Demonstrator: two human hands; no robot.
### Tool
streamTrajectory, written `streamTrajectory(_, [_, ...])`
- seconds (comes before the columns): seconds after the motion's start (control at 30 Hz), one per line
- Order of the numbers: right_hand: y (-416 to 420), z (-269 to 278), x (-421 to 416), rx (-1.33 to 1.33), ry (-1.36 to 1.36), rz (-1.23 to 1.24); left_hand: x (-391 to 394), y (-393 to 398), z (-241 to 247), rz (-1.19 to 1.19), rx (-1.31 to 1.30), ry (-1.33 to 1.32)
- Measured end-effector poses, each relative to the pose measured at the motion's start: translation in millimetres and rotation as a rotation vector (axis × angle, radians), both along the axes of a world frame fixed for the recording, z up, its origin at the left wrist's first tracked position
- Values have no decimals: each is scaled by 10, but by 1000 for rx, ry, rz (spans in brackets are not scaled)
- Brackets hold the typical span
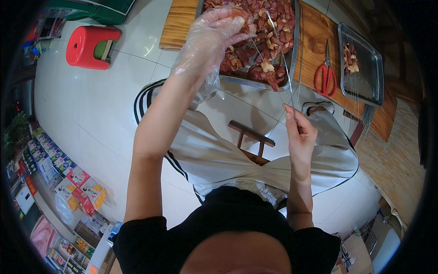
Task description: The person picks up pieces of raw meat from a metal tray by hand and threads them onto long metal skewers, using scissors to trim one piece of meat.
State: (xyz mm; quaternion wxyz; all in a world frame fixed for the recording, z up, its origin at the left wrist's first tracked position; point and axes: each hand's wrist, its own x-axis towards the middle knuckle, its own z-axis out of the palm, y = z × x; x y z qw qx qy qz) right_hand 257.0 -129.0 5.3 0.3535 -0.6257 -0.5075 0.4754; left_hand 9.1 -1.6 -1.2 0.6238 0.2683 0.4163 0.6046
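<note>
My left hand [226,27], in a clear plastic glove, is over a metal tray [297,51] of raw meat chunks [273,41]. Its fingers are bent around a piece of meat, partly hidden by the glove. My bare right hand [301,128] pinches the lower end of a thin metal skewer [285,63], which slants up over the tray's near right part. A second thin skewer [256,47] runs down from the left fingers to the meat. Whether the right-hand skewer has meat on it cannot be told. Another skewer [300,51] lies along the tray's right side.
Red-handled scissors [325,80] lie on the wooden table [311,34]. Right of them, a smaller metal tray [368,85] holds skewered meat [350,58]; more metal skewers [368,114] stick out below. A wooden stool [251,133] is between the knees; a red plastic stool [80,46] stands left.
</note>
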Motion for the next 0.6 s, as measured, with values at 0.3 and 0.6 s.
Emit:
streamTrajectory(0.3, [-2, 40, -12, -361, 454, -2, 10, -6, -8, -7, 42, -90])
streamTrajectory(0.6, [-74, -214, -98, 338, -178, 42, 24, -37, 106, -19, -8, -40])
